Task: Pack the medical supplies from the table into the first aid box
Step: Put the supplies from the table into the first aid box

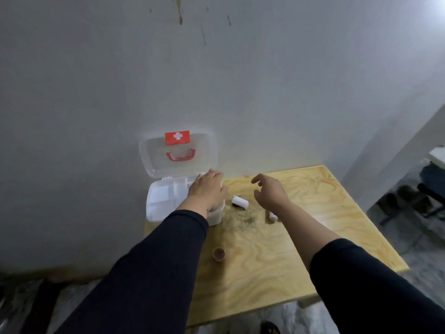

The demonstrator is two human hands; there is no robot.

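Note:
A clear plastic first aid box (156,206) stands open at the table's back left, its lid (178,153) with a red cross label and red handle leaning on the wall. My left hand (208,189) rests flat on the box's right side, palm down, fingers spread. My right hand (271,191) hovers open above the table, holding nothing. A white bandage roll (240,202) lies between both hands. A second small white item (273,216) shows partly under my right forearm. A small brown tape roll (219,254) sits nearer to me.
The plywood table (277,261) stands against a grey wall. Its right and near edges drop to a littered floor. Dark furniture and objects stand at the far right.

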